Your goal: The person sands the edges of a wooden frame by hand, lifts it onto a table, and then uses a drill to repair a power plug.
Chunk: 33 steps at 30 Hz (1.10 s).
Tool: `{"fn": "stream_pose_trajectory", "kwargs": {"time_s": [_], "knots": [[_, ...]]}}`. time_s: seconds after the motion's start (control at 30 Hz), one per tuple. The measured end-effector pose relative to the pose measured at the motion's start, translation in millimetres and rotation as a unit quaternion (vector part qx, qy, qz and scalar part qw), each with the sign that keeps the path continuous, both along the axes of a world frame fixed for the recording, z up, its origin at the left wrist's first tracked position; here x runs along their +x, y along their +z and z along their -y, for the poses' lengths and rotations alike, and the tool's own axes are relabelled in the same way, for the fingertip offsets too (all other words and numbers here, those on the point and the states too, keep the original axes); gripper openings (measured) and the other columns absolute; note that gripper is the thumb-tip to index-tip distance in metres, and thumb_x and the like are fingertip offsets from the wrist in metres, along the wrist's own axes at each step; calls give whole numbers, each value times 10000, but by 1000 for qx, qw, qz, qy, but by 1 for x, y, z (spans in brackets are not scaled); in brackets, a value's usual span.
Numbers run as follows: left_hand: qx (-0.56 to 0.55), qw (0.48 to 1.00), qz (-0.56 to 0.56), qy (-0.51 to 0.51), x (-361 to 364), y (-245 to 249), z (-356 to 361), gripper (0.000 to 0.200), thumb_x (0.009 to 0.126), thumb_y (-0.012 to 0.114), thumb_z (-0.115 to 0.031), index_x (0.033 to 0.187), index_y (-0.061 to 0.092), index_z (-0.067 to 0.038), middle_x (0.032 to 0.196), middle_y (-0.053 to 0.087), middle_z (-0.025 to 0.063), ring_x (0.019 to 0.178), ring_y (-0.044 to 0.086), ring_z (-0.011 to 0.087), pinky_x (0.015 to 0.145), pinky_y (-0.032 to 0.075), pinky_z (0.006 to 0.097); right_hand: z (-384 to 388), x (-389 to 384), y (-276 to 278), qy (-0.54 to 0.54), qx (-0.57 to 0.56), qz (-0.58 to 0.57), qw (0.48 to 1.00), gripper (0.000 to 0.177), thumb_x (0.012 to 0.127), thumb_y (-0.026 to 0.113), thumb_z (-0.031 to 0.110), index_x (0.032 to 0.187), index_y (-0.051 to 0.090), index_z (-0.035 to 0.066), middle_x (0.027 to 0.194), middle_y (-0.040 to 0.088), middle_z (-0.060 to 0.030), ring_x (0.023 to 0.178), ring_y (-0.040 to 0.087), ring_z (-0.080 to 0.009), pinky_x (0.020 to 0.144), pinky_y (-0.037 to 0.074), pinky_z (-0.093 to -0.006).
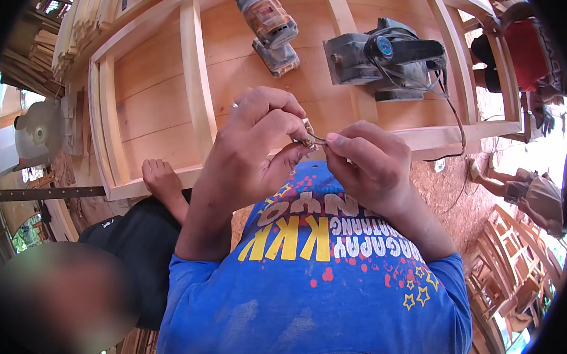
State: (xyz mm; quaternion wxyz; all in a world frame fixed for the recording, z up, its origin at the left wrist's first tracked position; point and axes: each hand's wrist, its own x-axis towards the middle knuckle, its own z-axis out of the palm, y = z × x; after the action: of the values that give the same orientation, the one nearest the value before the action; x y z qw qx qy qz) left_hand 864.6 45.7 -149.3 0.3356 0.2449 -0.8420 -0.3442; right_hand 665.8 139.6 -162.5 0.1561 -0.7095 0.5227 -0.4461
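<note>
Left hand [253, 146] and right hand [370, 165] pinch a small metallic wire fitting [311, 139], fingertips closed on it, above the blue printed shirt [316, 288] (yellow lettering: "KK").

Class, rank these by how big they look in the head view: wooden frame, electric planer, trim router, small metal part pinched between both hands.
1. wooden frame
2. electric planer
3. trim router
4. small metal part, smallest even though it is nearest the camera

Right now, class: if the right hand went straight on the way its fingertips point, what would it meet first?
The right hand would meet the small metal piece it pinches, then probably the left hand, which is close behind it.
</note>
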Motion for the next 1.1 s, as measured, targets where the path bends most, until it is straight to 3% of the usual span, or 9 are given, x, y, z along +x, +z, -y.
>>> {"fn": "stream_pose_trajectory", "kwargs": {"time_s": [0.1,0.2,0.3,0.4,0.5,0.6,0.9,1.1], "knots": [[-22,999,22,9,-1,-4,4,209,729,823,-33,884,682,-41,980,631,121,885,660,247,725,517,338,0,1,1,-5,65,82,995,169,787,772,-28,910,664,13,774,651,-101,639,671,-235,538,519,-339],[-17,1000,14,1,-4,-6,4,218,729,819,-30,891,674,-45,953,634,118,884,659,252,716,515,337,1,0,-3,0,93,132,987,136,801,758,-15,897,664,5,764,661,-103,656,688,-217,568,538,-312],[-14,1000,14,-8,-5,-9,4,225,737,826,-45,894,664,-49,907,644,105,862,657,255,707,513,342,1,1,1,-6,149,142,979,116,813,750,2,891,664,-2,769,677,-106,681,706,-195,606,558,-293],[34,999,-11,-7,-9,-14,0,211,760,770,13,923,656,-59,915,637,121,900,607,326,768,489,422,2,2,8,-14,233,185,955,108,826,747,19,888,664,-12,767,682,-112,692,716,-192,625,567,-289],[-27,1000,-5,5,-10,-13,5,217,758,824,-66,889,652,-51,862,663,93,829,659,272,690,517,367,4,1,5,-7,218,180,959,101,831,746,22,879,665,-13,767,687,-109,689,710,-168,624,566,-289],[-53,998,12,2,-4,-7,9,218,748,824,-51,900,669,-52,855,661,95,825,659,276,683,519,371,3,0,3,-15,201,158,967,86,829,743,15,867,668,-4,753,675,-109,659,694,-182,598,546,-293],[-63,997,-9,-46,5,2,16,228,675,869,-55,864,743,-71,810,653,67,743,636,226,638,490,339,6,1,0,1,111,91,990,92,816,743,-14,855,663,7,735,630,-96,614,652,-200,550,493,-303],[-37,998,-23,-49,6,-6,19,239,660,875,20,847,749,-57,801,650,68,734,636,204,605,487,321,3,0,-2,4,109,125,986,113,815,757,-33,868,663,-1,724,629,-85,605,645,-185,535,478,-296]]}}
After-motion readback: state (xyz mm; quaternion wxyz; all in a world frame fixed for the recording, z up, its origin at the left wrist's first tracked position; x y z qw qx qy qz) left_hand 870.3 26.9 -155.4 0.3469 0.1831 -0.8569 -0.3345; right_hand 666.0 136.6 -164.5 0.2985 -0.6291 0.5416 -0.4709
